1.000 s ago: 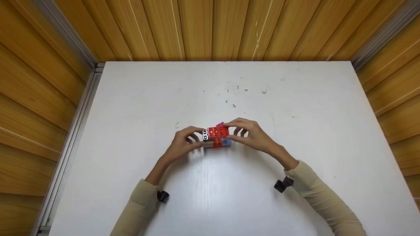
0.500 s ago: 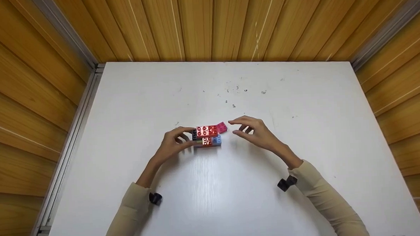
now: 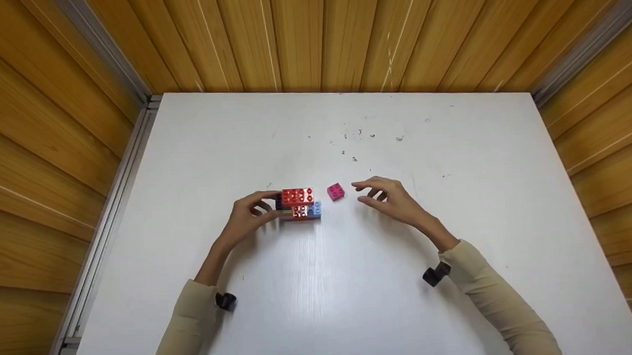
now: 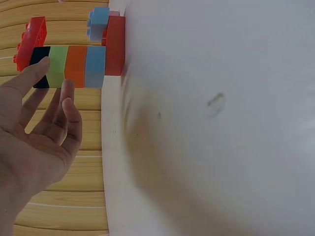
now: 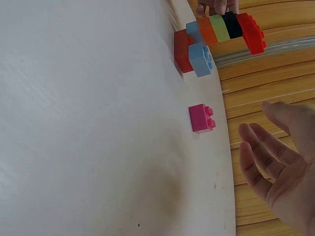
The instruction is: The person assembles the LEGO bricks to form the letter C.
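Note:
My left hand (image 3: 248, 218) pinches a toy-brick tower near its top, the thumb lying on the black brick (image 4: 42, 82). Below that, the left wrist view shows a light green brick (image 4: 58, 59), an orange brick (image 4: 76, 64) and a light blue brick (image 4: 95, 64). A long red brick (image 3: 297, 196) caps the tower and juts out to the right. The base is another red brick (image 5: 182, 51) on the table, bearing a second light blue brick (image 5: 199, 60). Right of the tower, a pink brick (image 3: 335, 191) stands apart. My right hand (image 3: 391, 198) hovers beyond it, fingers relaxed, holding nothing.
The white table (image 3: 321, 294) has small dark marks toward its far side. Wood-patterned walls (image 3: 299, 39) enclose the back and both sides, with a metal rail (image 3: 104, 219) along the left edge.
My right hand has let go of the tower's right end and drawn back to the right. My left hand has slid the tower left, leaving a gap to the pink brick.

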A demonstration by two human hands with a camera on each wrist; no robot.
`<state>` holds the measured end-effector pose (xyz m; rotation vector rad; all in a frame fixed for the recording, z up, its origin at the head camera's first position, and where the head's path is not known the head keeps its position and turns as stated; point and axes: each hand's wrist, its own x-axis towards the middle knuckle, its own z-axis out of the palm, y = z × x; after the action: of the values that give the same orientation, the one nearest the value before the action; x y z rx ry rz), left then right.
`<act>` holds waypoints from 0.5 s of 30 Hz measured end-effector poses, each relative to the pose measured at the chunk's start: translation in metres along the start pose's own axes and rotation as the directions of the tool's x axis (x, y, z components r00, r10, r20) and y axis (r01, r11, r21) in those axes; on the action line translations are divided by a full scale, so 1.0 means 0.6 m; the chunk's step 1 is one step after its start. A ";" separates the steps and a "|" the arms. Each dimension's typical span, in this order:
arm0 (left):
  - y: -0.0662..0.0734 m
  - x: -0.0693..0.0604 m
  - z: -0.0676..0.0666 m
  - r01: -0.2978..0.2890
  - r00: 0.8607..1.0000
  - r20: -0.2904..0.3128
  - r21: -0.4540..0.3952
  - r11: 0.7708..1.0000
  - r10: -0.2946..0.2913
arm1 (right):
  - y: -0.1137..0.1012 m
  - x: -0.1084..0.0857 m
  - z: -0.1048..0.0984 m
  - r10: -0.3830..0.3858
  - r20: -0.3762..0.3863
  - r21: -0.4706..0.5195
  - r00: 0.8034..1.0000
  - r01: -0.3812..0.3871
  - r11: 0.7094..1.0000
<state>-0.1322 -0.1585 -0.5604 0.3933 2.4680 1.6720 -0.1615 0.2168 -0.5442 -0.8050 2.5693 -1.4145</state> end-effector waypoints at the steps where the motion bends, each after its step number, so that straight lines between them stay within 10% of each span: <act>1: 0.000 0.000 0.001 0.007 1.000 -0.005 0.002 1.000 -0.007 | 0.005 0.003 0.001 0.007 0.008 0.001 1.000 -0.007 1.000; 15: 0.015 -0.004 0.003 0.030 0.999 -0.026 0.019 0.999 -0.030 | 0.054 0.065 0.037 0.063 0.102 0.007 0.993 -0.064 0.998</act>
<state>-0.1281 -0.1546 -0.5529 0.3374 2.4967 1.6534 -0.2003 0.1948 -0.5764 -0.7659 2.4869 -1.3324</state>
